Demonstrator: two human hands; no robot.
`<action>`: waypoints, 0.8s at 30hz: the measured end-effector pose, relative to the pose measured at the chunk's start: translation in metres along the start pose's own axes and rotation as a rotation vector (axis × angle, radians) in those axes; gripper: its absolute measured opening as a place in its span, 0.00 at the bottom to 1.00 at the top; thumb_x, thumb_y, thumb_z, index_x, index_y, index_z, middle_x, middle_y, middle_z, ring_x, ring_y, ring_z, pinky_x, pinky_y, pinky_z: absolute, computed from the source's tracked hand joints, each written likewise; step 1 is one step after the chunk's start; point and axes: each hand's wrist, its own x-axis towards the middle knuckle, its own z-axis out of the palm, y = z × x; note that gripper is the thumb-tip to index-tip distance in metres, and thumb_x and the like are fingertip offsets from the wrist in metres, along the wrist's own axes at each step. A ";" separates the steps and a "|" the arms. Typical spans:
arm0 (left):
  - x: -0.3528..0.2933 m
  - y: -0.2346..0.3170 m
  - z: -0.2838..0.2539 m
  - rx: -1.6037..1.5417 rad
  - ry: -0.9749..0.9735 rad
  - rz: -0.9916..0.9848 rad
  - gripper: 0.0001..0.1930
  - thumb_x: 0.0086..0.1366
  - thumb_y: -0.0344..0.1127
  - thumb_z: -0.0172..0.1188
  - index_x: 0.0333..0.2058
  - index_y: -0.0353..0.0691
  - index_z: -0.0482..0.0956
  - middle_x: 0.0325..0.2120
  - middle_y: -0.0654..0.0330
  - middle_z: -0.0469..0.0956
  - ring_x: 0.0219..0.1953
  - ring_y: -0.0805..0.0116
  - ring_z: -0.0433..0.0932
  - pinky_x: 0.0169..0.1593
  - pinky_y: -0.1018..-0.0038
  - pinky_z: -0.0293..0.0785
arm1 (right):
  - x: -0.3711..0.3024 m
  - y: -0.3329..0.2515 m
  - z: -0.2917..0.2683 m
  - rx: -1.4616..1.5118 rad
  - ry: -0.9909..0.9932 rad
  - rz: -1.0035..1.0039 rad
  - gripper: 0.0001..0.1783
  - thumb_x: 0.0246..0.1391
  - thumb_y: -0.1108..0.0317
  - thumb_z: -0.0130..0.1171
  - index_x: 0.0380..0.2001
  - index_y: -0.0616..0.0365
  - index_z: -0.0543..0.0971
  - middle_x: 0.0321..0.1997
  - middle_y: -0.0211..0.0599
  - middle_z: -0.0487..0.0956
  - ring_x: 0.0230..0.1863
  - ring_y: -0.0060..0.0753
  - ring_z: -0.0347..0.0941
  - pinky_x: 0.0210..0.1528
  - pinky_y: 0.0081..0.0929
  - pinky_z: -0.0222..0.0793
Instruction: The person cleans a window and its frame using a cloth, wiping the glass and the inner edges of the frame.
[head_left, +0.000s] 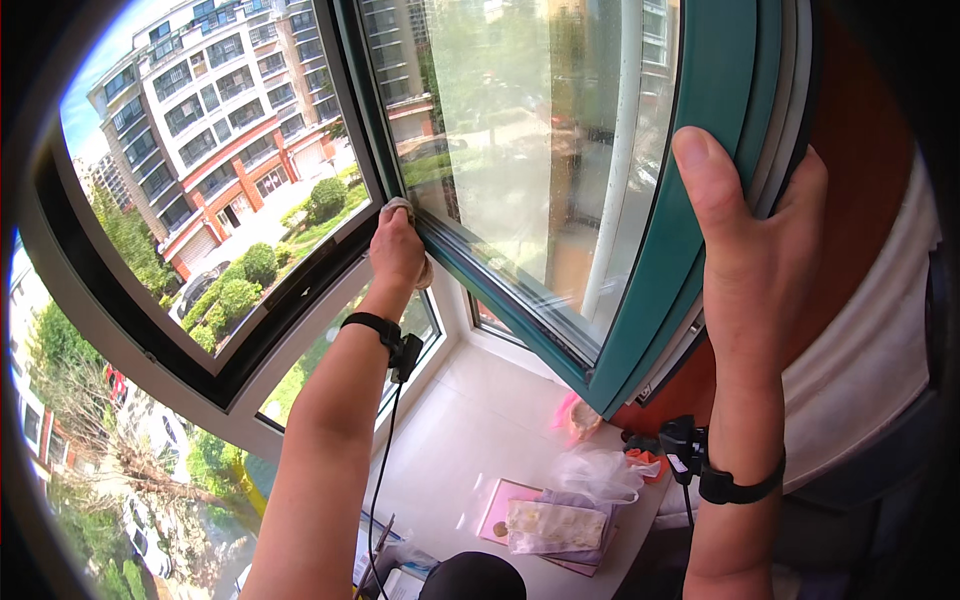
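A person's 2 bare forearms reach up to a green-framed window sash [540, 190], which stands tilted outward across the upper middle and right of the view. The left hand [398, 250] is closed around a pale cloth [397, 206] at the sash's lower left corner; whether the cloth presses on it is unclear. The right hand [755, 215] grips the far upright edge, thumb in front, fingers wrapped behind, tips hidden. That edge runs upward, its top out of view. The cloth lies nearer the left hand, well apart from the right.
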 end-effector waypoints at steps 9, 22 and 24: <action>0.017 0.005 -0.021 0.219 -0.221 -0.115 0.10 0.63 0.29 0.54 0.40 0.39 0.83 0.48 0.51 0.76 0.49 0.43 0.80 0.51 0.54 0.77 | -0.005 -0.007 -0.004 -0.054 -0.001 0.022 0.41 0.50 0.43 0.75 0.53 0.68 0.74 0.46 0.44 0.81 0.47 0.32 0.78 0.53 0.28 0.73; 0.024 -0.020 -0.019 0.189 -0.338 -0.104 0.10 0.63 0.31 0.58 0.41 0.40 0.84 0.50 0.48 0.77 0.50 0.43 0.81 0.52 0.55 0.79 | 0.000 0.005 -0.002 0.019 -0.037 -0.011 0.41 0.51 0.45 0.74 0.54 0.68 0.72 0.48 0.46 0.81 0.47 0.32 0.79 0.53 0.30 0.75; 0.023 0.001 -0.015 0.244 -0.335 -0.117 0.13 0.62 0.30 0.57 0.45 0.39 0.82 0.52 0.50 0.76 0.51 0.43 0.81 0.53 0.55 0.80 | 0.001 0.009 -0.004 0.012 -0.046 -0.019 0.41 0.51 0.45 0.74 0.54 0.68 0.72 0.47 0.46 0.81 0.46 0.31 0.79 0.52 0.30 0.75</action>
